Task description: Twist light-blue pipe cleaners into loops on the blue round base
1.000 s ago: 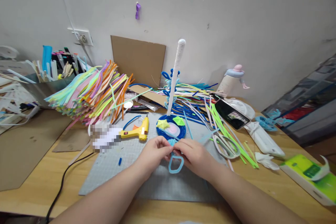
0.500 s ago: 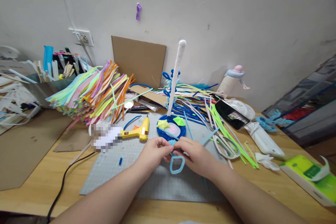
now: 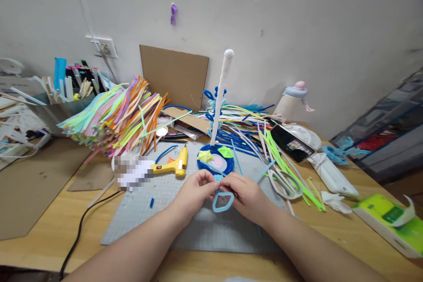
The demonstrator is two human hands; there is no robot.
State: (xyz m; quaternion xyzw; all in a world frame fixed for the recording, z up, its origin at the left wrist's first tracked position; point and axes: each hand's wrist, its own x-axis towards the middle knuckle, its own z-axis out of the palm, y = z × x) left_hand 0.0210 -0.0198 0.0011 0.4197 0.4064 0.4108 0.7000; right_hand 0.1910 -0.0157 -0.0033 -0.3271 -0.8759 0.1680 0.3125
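A light blue pipe cleaner (image 3: 222,209) is pinched between my two hands, with a closed loop hanging below the fingers. My left hand (image 3: 198,189) grips it from the left, thumb and fingertips together. From the other side my right hand (image 3: 246,194) pinches it too, the fingertips nearly meeting. Just beyond them sits a round dark blue base (image 3: 202,168) with a yellow star (image 3: 205,156), a green star (image 3: 225,152) and a pink disc. A white fuzzy post (image 3: 220,97) rises from its back edge, with blue curled pieces behind it.
Beneath lies a grey cutting mat (image 3: 139,224). A yellow glue gun (image 3: 176,167) lies to the left, scissors (image 3: 286,183) to the right. Bundled pipe cleaners (image 3: 115,119) fill the back left. A phone (image 3: 292,143), a bottle (image 3: 287,103) and a green box (image 3: 391,224) stand or lie rightward.
The light blue loop has tilted up slightly and looks wider and flatter. Both hands keep their pinch in nearly the same place.
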